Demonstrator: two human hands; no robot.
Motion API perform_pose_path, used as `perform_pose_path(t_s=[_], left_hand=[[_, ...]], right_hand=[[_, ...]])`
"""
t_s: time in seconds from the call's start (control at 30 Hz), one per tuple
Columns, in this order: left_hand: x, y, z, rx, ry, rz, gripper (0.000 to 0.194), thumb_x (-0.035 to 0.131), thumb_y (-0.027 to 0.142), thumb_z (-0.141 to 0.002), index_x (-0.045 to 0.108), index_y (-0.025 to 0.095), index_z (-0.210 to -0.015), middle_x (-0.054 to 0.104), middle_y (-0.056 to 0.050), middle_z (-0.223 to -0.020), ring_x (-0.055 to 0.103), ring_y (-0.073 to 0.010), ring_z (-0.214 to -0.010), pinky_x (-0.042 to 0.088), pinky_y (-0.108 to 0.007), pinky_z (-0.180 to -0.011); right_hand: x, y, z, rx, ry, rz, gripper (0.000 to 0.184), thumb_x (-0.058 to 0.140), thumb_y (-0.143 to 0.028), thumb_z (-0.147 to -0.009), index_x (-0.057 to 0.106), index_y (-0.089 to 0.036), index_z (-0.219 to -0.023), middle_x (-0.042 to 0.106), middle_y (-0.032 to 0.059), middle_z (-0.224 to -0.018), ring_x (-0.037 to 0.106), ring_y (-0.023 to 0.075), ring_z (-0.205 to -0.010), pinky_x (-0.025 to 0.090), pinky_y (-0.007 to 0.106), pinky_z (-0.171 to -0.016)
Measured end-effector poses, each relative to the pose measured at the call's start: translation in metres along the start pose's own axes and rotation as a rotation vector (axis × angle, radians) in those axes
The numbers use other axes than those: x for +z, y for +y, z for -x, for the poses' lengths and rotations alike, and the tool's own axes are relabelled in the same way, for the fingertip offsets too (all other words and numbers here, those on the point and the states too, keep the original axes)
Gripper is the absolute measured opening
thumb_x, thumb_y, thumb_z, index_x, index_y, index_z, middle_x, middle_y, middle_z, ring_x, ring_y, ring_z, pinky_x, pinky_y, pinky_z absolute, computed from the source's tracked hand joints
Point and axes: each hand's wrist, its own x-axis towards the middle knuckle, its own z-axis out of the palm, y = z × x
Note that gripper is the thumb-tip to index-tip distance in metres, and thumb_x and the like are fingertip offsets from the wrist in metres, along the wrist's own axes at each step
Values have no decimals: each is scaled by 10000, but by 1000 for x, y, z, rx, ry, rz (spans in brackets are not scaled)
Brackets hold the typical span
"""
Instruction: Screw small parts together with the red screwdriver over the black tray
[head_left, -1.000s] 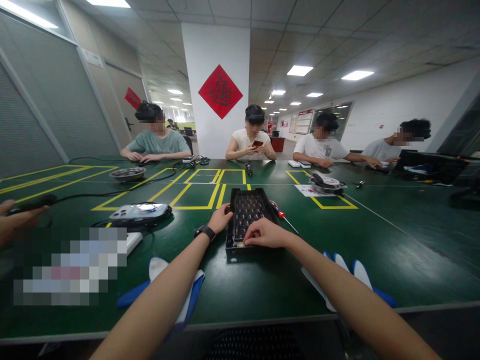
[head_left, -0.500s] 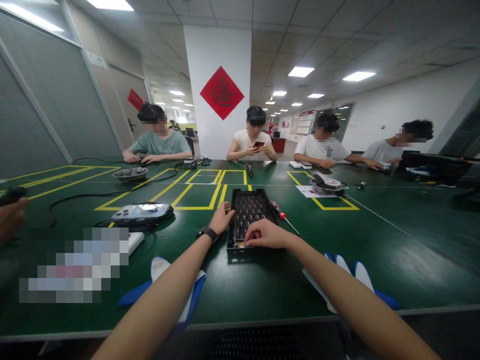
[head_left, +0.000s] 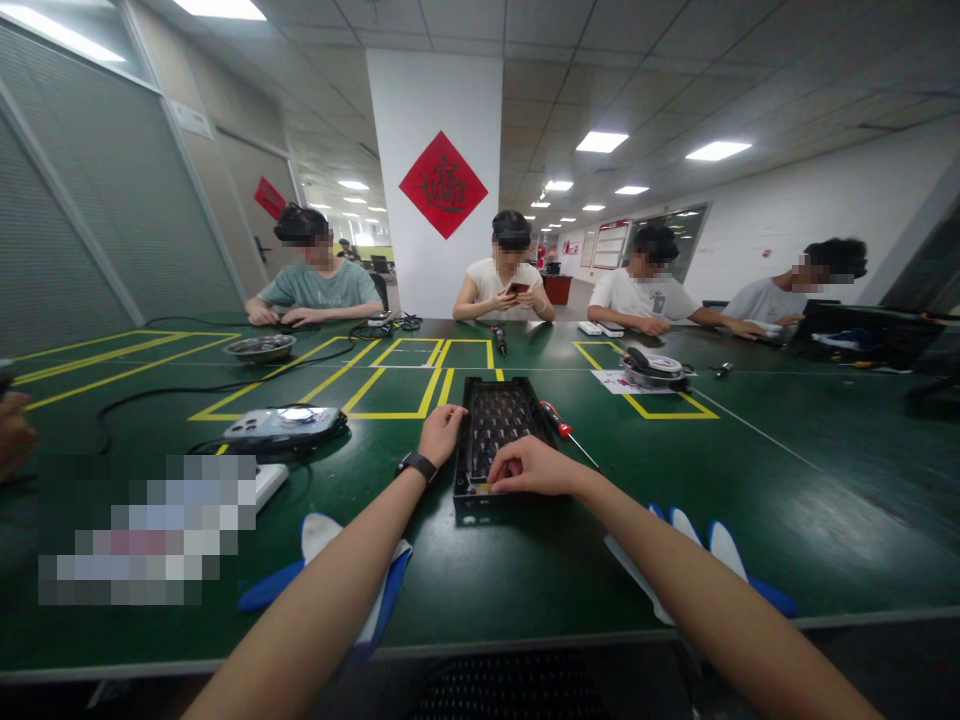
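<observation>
A shallow black plastic case (head_left: 460,470) lies lengthwise in front of me, with rows of small dark shapes inside. My left hand (head_left: 441,434) is closed at its left wall, fingers drawn together against the rim. At the near end, my right hand (head_left: 529,466) reaches into the case with fingers pinched; whatever they hold is hidden. Beside those fingertips shows a small yellowish piece (head_left: 484,489) in the near left corner. A red-and-black screwdriver (head_left: 556,420) rests against the right side of the case, its shaft pointing toward me.
White-and-blue gloves (head_left: 716,555) lie under my forearms. To the left are a phone-like device (head_left: 285,425) with cables, and a metal bowl (head_left: 261,347). Another tool (head_left: 499,340) and a round metal dish (head_left: 652,372) are farther back. Several people sit across the table; another person's hand (head_left: 13,435) shows at left.
My left hand has shifted slightly and its fingers have drawn closer together at the rim. My right hand stays nearly still. The other person's hand at far left has moved outward.
</observation>
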Motion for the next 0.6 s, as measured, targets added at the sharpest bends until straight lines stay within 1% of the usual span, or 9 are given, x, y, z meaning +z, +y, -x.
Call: perform_pose_path(t_s=[0.1, 0.17, 0.27, 0.43, 0.6], left_hand=[[2, 2, 1, -79, -17, 35, 329, 457, 327, -786, 546, 132, -1037, 593, -91, -1039, 564, -161, -907, 430, -305, -826], [3, 2, 2, -108, -43, 44, 362, 495, 304, -766, 518, 121, -1077, 575, -107, -1079, 553, -172, -952, 423, -311, -853], [4, 0, 2, -94, -81, 35, 364, 498, 286, -757, 521, 120, -1080, 566, -110, -1105, 542, -182, -984, 409, -323, -887], [3, -2, 2, -45, -108, 34, 385, 464, 172, -726, 509, 126, -1106, 567, -93, -1112, 527, -177, -1015, 395, -324, -917], [3, -2, 1, -39, -111, 19, 416, 454, 158, -715, 499, 112, -1126, 547, -104, -1145, 517, -180, -1035, 390, -325, -927]], right_hand=[[0, 0, 0, 12, 9, -12, 285, 634, -323, -680, 663, -114, -873, 606, 23, -688, 453, 73, -564, 330, 174, -501], [0, 0, 0, 15, 15, -4, 280, 638, -324, -675, 670, -111, -855, 599, 19, -662, 453, 71, -554, 326, 174, -497], [0, 0, 0, 6, 20, 19, 271, 634, -330, -679, 679, -110, -830, 590, 15, -635, 449, 68, -539, 320, 175, -496], [0, -2, 0, 11, 18, 36, 274, 616, -337, -698, 685, -109, -834, 589, 15, -613, 443, 68, -521, 312, 180, -495], [-1, -3, 0, -4, 7, 58, 271, 607, -334, -709, 684, -110, -842, 588, 13, -617, 431, 65, -523, 307, 181, -497]])
